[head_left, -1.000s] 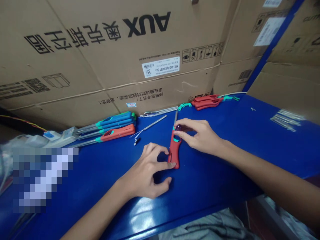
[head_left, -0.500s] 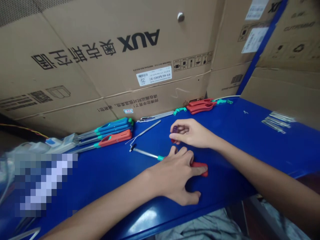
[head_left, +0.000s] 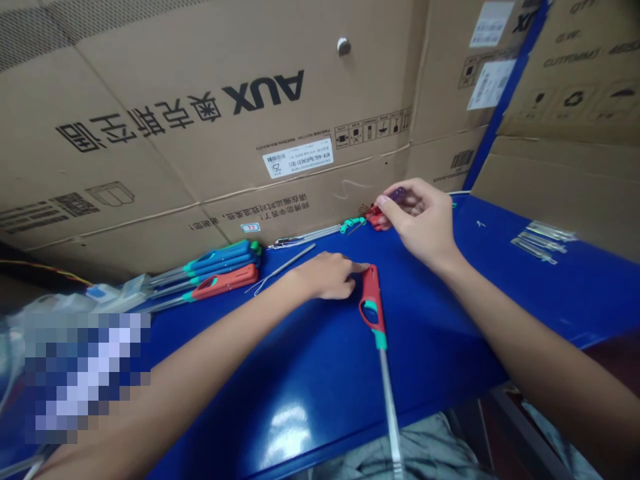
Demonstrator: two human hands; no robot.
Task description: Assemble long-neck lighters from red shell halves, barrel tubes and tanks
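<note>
A red long-neck lighter [head_left: 372, 300] with a teal collar lies on the blue table [head_left: 450, 313], its metal tube [head_left: 390, 407] pointing toward me past the table's front edge. My left hand [head_left: 327, 275] rests with fingers curled beside the red handle's far end, fingertips touching it. My right hand [head_left: 423, 220] is raised near the back wall and pinches a small purple part [head_left: 399, 194] between thumb and fingers. Just behind that hand lie red lighter shells [head_left: 376, 217].
Large cardboard boxes [head_left: 225, 120] wall the table's back and right. A row of blue and red lighters [head_left: 220, 270] lies at the left. Loose metal tubes [head_left: 300, 237], teal parts [head_left: 353, 223] and clear pieces [head_left: 543, 239] lie about. A blurred patch covers the lower left.
The red lighter has been swung round, so its tube now points toward me instead of away. My right hand has lifted off it with the purple part and moved back toward the red shells.
</note>
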